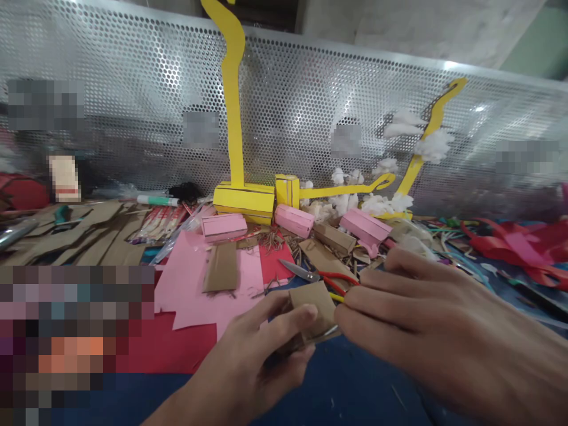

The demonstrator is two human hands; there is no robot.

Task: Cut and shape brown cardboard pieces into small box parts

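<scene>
My left hand [266, 349] is closed around a small folded piece of brown cardboard [317, 299], thumb on its top face and fingers beneath. My right hand [412, 313] is at the cardboard's right edge, fingers bent and pressed together. What these fingers hold, if anything, is hidden. Just beyond is a pair of scissors [310, 273] with red and yellow handles, blades to the left; my right fingers cover the handle ends, and I cannot tell whether they touch them. Another brown cardboard piece [222, 269] rests on pink paper [190, 284].
Yellow paper-covered boxes [244, 198] with tall strips stand before a perforated metal panel [293, 112]. Pink boxes [224, 226], twigs [273, 238] and white fluff [381, 204] lie at the back. Cardboard strips [102, 231] are left, red ribbon [515, 245] right, red paper [177, 346] in front.
</scene>
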